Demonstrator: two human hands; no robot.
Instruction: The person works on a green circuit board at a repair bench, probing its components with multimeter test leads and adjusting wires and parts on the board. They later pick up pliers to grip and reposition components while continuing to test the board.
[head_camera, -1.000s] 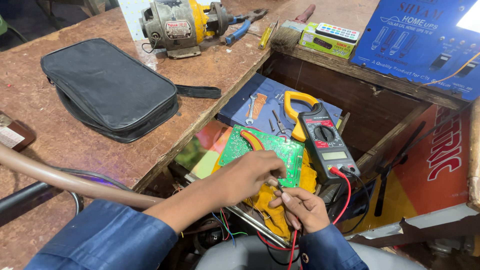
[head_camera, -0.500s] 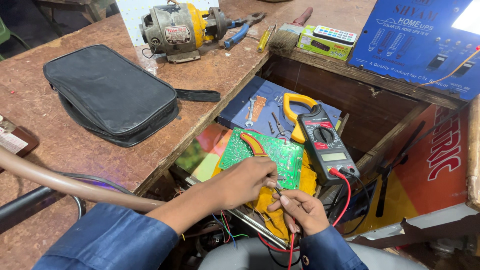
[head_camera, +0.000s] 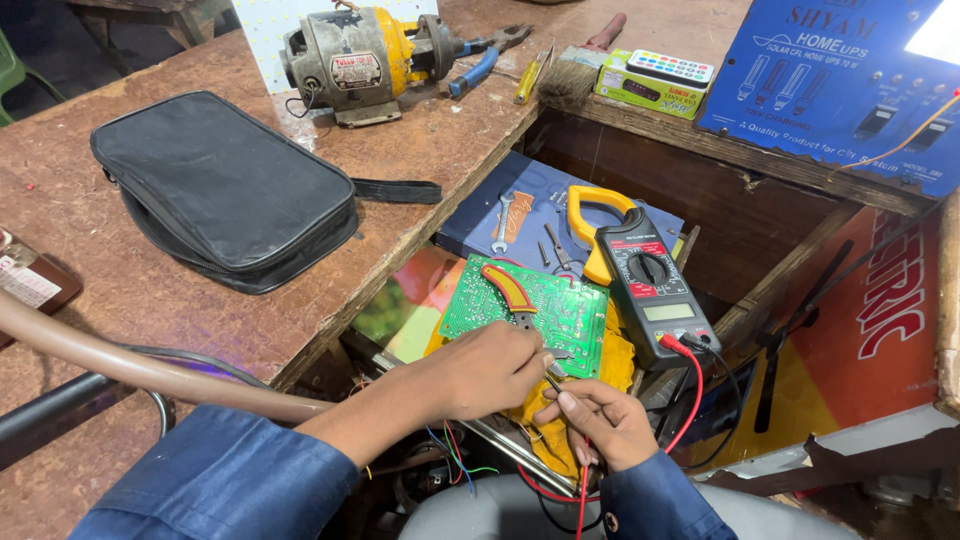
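Observation:
A green circuit board (head_camera: 560, 310) lies tilted over a yellow cloth (head_camera: 615, 365) in the open box below the bench. My left hand (head_camera: 480, 372) rests at the board's near edge, closed on a pair of pliers whose red and yellow handle (head_camera: 508, 287) lies across the board. My right hand (head_camera: 598, 422) sits just to the right and below, and pinches a thin test probe (head_camera: 553, 381) against the board's edge; a red lead (head_camera: 583, 490) runs down from it. A black clamp meter (head_camera: 655, 295) with yellow jaws lies right of the board, with red and black leads plugged in.
On the wooden bench (head_camera: 150, 300) lie a black zip pouch (head_camera: 225, 190), an old motor (head_camera: 355, 60), blue-handled pliers (head_camera: 485, 60), a brush (head_camera: 575, 70) and a small box with a remote (head_camera: 655, 80). A blue panel (head_camera: 830, 90) stands at the right. A tan hose (head_camera: 130, 370) crosses my left arm.
Both hands stay at the board's near edge with only slight finger movement. The view has shifted a little.

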